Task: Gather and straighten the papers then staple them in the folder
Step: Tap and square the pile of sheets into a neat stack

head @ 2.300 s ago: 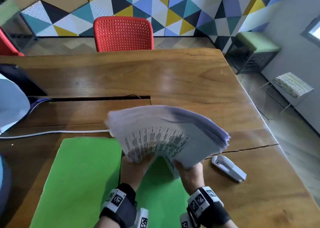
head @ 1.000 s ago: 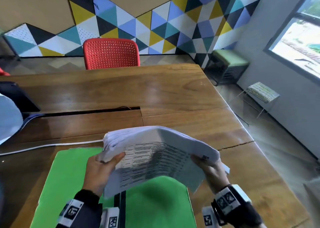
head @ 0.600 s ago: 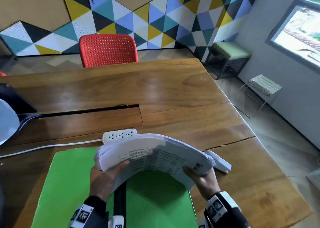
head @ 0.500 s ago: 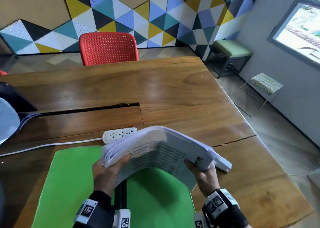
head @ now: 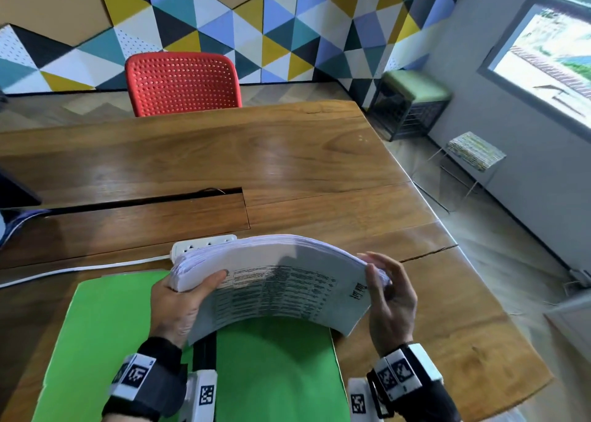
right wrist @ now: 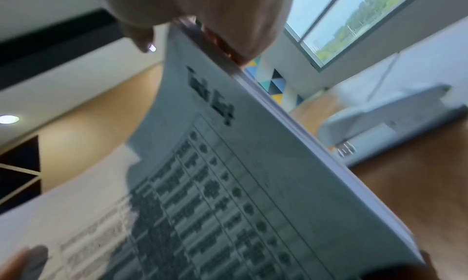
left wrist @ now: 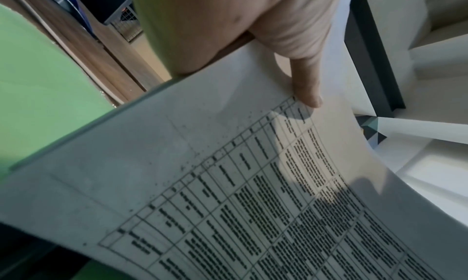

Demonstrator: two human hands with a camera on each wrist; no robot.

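Observation:
A thick stack of printed papers arches above the open green folder, which lies flat on the wooden table. My left hand grips the stack's left end, thumb on the top sheet and the other fingers hidden underneath. My right hand holds the right end, with the thumb on the printed side and loosely extended fingers behind the edge. The left wrist view shows the printed table on the papers and a strip of the folder. A white stapler lies on the table beyond the papers; the head view hides it.
A white power strip with its cord lies just behind the stack. A cable slot crosses the table's middle. A red chair stands at the far side. The table's right edge drops to the floor, where a green stool stands.
The fanned, upright stack has been turned into a horizontal arch held at both ends. In the last half second my right fingers straightened along the right edge, and the stapler went out of sight behind them.

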